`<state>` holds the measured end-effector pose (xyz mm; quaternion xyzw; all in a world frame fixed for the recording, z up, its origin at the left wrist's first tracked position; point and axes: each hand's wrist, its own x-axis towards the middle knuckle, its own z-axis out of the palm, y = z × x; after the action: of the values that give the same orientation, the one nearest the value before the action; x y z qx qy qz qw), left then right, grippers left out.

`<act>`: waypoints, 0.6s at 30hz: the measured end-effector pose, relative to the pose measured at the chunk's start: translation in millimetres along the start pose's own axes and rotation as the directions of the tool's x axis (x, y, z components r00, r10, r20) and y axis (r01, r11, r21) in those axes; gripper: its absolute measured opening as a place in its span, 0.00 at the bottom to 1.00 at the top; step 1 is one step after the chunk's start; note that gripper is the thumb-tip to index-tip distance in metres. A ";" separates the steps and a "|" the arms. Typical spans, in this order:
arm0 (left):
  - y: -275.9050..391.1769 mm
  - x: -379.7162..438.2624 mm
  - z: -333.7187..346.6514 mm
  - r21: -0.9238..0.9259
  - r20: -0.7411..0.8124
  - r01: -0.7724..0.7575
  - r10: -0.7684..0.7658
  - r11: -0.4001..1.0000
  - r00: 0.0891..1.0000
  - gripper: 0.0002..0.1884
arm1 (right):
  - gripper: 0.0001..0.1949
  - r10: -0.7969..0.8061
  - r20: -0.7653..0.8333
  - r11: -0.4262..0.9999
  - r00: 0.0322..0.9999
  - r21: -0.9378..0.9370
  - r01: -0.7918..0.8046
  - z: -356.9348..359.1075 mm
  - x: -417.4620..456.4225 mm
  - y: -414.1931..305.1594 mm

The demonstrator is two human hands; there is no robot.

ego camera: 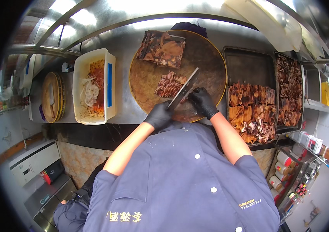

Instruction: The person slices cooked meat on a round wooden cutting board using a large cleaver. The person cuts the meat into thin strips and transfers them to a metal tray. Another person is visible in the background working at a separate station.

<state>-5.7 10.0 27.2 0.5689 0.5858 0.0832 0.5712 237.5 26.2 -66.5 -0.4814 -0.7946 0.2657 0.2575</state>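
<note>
My black-gloved left hand [159, 115] is closed around the handle of a cleaver [183, 91], whose blade slants up and to the right over a round chopping board [205, 63]. Right of the blade, my right hand [201, 101], also gloved in black, has its fingers curled down at the board. A small piece of meat [184, 100] shows between its fingertips and the blade; whether the fingers grip it is hidden. Left of the blade lies a pile of sliced meat [168, 84]. Large browned slabs of meat [172, 51] rest at the board's far left edge.
To the right stand a tray [248, 65] partly filled with sliced meat [251, 111] and a second tray [289, 127]. A white plastic tub [77, 87] with reddish residue stands left. Beyond it, a knife [51, 97] lies on stacked round boards [47, 87]. Someone's dark sleeve [71, 214] shows lower left.
</note>
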 end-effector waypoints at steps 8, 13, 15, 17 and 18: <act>-79.0 -65.7 -34.1 -0.267 -0.353 -0.089 -0.012 0.960 0.936 0.17 | 0.35 -0.257 0.287 0.927 0.923 -0.196 0.319 -31.1 93.4 -18.6; -92.2 -108.2 -33.1 -0.461 -0.390 0.009 -0.211 0.888 0.896 0.06 | 0.58 -0.453 0.653 0.674 0.606 -0.193 0.713 -1.2 146.9 -31.3; -100.9 -117.4 -25.1 -0.499 -0.404 0.018 -0.251 0.866 0.880 0.04 | 0.60 -0.440 0.735 0.605 0.516 -0.182 0.775 13.6 165.2 -37.5; -104.2 -123.8 -17.6 -0.550 -0.400 0.028 -0.292 0.835 0.869 0.05 | 0.60 -0.287 0.822 0.655 0.491 -0.206 0.727 9.0 178.2 -50.8; -103.1 -125.8 -15.6 -0.567 -0.395 0.033 -0.306 0.823 0.866 0.06 | 0.60 -0.206 0.856 0.678 0.474 -0.224 0.700 4.2 181.3 -59.7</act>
<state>-114.3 -112.2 27.6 0.2898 0.7078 0.3278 0.5546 124.0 165.3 -1.8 -0.1267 -0.9645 0.1216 -0.1972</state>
